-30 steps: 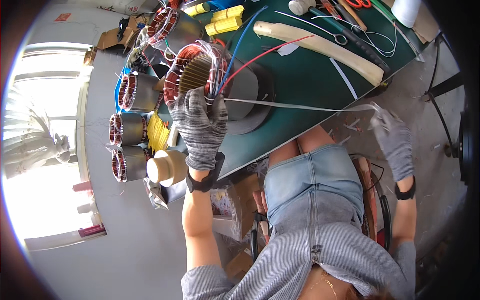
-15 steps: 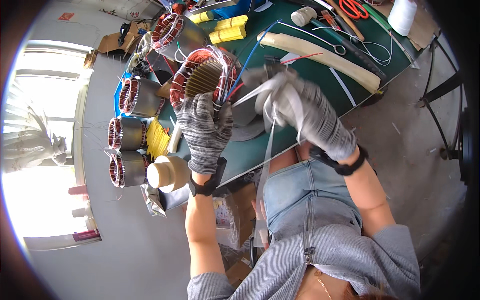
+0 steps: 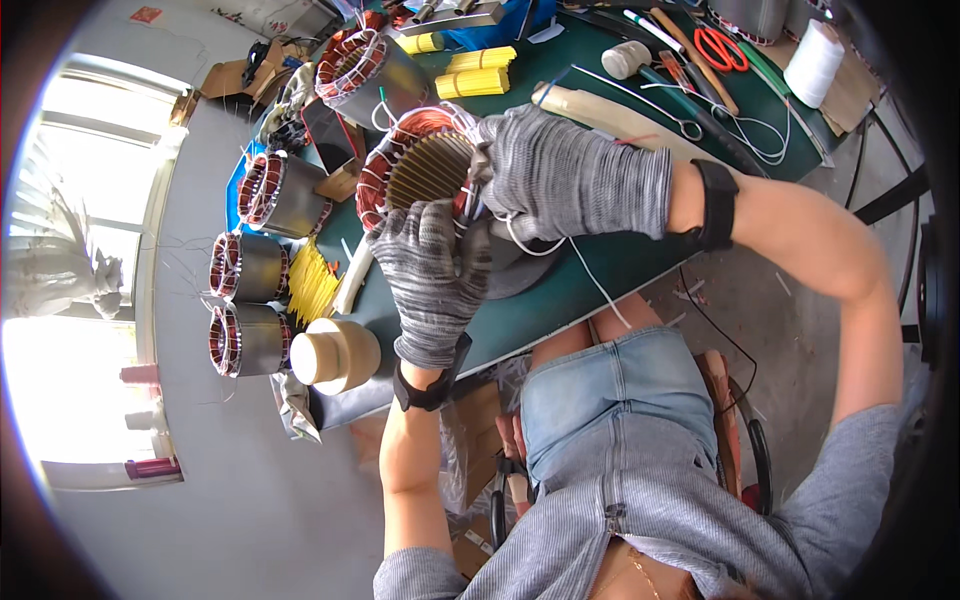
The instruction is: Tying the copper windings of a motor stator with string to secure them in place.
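A motor stator (image 3: pixel 425 172) with red-brown copper windings and white lacing faces me on the table. My left hand (image 3: pixel 428 285), in a grey striped knit glove, closes over the near lower rim of its winding. At the right side of the same winding is my right hand (image 3: pixel 580 180), gloved alike, with its fingers curled and closed. White cord (image 3: pixel 598 285) loops out beneath this hand, and its tail hangs past the table edge toward my lap. The right fingertips partly hide the winding, and the exact pinch on the cord is covered.
More wound stators (image 3: pixel 255 267) stand along the left edge, beside yellow strips (image 3: pixel 315 280) and a cream stepped cylinder (image 3: pixel 335 355). Yellow bundles (image 3: pixel 475 82) lie behind. At the far right are a mallet (image 3: pixel 626 60), red-handled scissors (image 3: pixel 720 50) and a white thread spool (image 3: pixel 815 65).
My right hand, blurred with loose white tape or cord before, has moved up and left against the winding, its elbow swinging out right. My left hand still grips the stator rim.
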`<control>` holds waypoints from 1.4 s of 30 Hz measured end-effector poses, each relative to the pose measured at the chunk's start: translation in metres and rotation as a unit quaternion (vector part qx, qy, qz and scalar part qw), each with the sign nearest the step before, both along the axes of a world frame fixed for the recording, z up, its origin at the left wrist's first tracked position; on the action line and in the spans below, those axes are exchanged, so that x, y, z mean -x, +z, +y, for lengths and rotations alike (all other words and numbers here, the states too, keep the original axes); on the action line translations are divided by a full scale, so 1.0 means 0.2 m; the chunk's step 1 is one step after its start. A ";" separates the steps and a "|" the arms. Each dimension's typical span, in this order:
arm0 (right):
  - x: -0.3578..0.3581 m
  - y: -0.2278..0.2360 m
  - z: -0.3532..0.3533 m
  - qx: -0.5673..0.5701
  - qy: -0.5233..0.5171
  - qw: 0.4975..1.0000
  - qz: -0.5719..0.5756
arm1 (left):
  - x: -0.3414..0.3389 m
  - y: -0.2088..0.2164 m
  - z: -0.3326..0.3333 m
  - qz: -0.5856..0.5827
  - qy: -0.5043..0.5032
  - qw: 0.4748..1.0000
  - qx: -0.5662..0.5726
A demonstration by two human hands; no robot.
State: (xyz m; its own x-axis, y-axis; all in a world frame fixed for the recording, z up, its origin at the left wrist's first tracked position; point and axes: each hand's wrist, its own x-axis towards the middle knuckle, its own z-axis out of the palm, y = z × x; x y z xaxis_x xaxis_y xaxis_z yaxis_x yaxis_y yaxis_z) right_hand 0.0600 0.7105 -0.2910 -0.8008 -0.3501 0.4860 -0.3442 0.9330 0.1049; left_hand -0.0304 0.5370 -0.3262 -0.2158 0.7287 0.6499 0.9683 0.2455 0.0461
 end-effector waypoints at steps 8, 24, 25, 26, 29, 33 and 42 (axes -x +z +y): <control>0.07 -0.02 0.15 0.334 0.204 0.890 -0.233 | 0.01 0.01 0.00 -0.023 -0.043 0.999 -0.025; -0.29 -0.16 -0.25 0.924 0.067 0.187 -0.327 | 0.03 0.03 0.00 0.070 -0.026 0.997 0.034; -0.31 -0.18 -0.26 0.932 0.110 0.151 -0.310 | 0.02 0.04 0.00 0.047 -0.015 0.997 0.055; -0.29 -0.19 -0.24 0.931 0.167 0.130 -0.297 | 0.00 0.05 0.02 0.056 -0.013 0.997 0.047; -0.27 -0.07 -0.38 0.942 0.137 0.140 -0.274 | 0.02 0.05 -0.02 0.061 0.006 0.997 0.054; -0.42 -0.42 -0.32 0.923 0.107 0.249 -0.274 | 0.02 -0.05 0.06 0.107 -0.029 0.994 -0.018; -1.42 -0.52 0.19 0.436 -0.627 0.645 0.033 | 0.03 -0.02 -0.02 0.041 -0.015 0.999 0.008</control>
State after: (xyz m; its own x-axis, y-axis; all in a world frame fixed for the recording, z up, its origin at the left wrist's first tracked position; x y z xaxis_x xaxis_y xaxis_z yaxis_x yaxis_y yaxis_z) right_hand 0.3445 0.7486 -0.3941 -0.1560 0.9819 0.1078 0.7173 0.1877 -0.6710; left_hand -0.0362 0.5333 -0.3300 -0.1406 0.7449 0.6522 0.9756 0.2166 -0.0370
